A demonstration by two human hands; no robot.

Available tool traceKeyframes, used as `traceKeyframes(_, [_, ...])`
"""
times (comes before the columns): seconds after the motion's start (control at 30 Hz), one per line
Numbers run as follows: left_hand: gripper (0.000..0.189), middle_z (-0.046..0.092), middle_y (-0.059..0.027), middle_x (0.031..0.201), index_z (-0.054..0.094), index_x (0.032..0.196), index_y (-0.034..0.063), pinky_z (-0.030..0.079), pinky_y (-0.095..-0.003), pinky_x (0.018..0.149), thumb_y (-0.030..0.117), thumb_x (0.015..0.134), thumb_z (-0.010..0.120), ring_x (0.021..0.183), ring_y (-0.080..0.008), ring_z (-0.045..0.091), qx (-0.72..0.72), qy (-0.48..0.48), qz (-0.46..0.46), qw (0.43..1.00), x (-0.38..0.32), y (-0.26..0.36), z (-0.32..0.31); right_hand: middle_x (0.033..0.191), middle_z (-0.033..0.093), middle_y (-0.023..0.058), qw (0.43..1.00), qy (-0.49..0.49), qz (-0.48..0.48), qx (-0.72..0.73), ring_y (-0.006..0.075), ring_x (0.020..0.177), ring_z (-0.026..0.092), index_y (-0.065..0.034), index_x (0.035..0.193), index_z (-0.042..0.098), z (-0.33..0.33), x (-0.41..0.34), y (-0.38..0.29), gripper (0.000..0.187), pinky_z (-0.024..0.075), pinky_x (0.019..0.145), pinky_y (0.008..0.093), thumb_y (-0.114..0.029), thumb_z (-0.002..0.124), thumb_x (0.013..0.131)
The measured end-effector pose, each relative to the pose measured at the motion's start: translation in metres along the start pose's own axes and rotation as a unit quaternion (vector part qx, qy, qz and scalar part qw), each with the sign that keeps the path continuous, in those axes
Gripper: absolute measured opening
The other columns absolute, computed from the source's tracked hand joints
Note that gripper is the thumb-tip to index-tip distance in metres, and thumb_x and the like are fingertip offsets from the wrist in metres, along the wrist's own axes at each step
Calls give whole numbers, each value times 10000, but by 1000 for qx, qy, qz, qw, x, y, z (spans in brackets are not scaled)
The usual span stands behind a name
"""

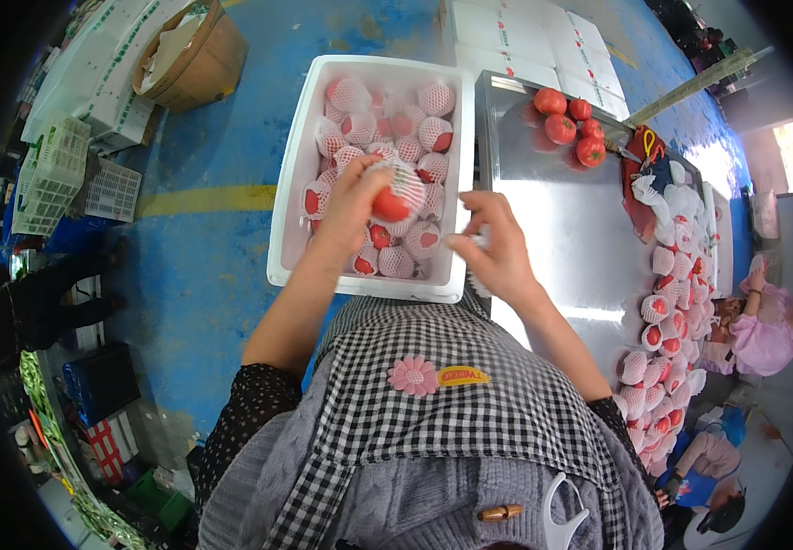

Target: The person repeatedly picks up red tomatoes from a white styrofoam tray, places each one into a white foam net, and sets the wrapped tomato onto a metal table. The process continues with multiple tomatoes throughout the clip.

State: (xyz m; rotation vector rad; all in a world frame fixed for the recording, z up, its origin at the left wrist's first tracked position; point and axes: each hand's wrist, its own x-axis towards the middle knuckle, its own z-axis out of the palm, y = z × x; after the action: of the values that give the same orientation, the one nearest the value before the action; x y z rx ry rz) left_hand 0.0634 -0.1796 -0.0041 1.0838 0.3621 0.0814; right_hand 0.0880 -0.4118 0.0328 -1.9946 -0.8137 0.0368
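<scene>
My left hand (358, 199) grips a red tomato (392, 205) partly covered by a white foam net, above an open white foam box (461, 137). Inside the box sit several netted tomatoes (396, 262), packed close together. To the right, my right hand (496, 244) is over the box's right rim and the edge of a stainless steel table (561, 240). Its thumb and forefinger are apart, and a bit of white material shows behind the fingers. Several bare tomatoes (561, 128) rest at the table's far end.
Netted tomatoes (671, 330) are heaped along the table's right side, near loose foam nets (681, 199) and a red cloth or bag (633, 199). White boxes (527, 34) stand beyond. At left are a brown tub (204, 69) and plastic crates (113, 189). Other people (760, 330) are at right.
</scene>
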Motion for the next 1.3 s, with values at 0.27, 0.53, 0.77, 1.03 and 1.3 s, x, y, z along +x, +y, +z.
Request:
traceKeyframes(0.27, [652, 497, -146, 1219, 463, 1252, 22, 460, -346, 937, 340, 788, 792, 1097, -208, 523, 218, -32, 104, 970, -43, -9, 27, 1000, 586, 87, 993, -44, 24, 107, 180, 882, 583, -9, 1028, 594, 12, 21, -6, 268, 499, 778, 310, -119, 748, 838])
traceKeyframes(0.53, [770, 472, -121, 1269, 457, 1303, 49, 461, -328, 976, 228, 670, 856, 1162, -206, 524, 194, -158, 40, 967, -51, 3, 29, 866, 611, 1, 884, -35, 245, 397, 93, 717, 557, -44, 957, 593, -8, 2, 3, 137, 480, 665, 239, -173, 581, 999])
traceKeyframes(0.77, [818, 518, -88, 1245, 371, 1392, 63, 452, -339, 1012, 99, 695, 797, 1166, -185, 544, 2, -274, 36, 961, -54, 8, 32, 717, 598, 67, 642, 11, 341, 686, 112, 482, 493, -33, 1023, 562, -19, -7, 25, 313, 396, 394, 226, -341, 509, 1016])
traceKeyframes(1.03, [638, 565, -82, 1251, 462, 1349, 45, 487, -357, 1003, 98, 774, 733, 1170, -186, 560, -86, -250, -41, 963, -64, -4, 24, 1102, 610, 75, 942, 75, 275, 178, 139, 960, 571, -38, 1193, 569, -10, -24, 8, 343, 515, 802, 286, -82, 686, 873])
traceKeyframes(1.3, [477, 644, -98, 1162, 574, 1276, 18, 475, -315, 955, 219, 861, 698, 1081, -177, 602, 148, -325, -70, 931, -60, 3, 10, 1251, 566, 150, 984, -118, -28, -127, 285, 1065, 592, -134, 1301, 620, -15, -18, -57, 552, 525, 878, 389, -216, 792, 783])
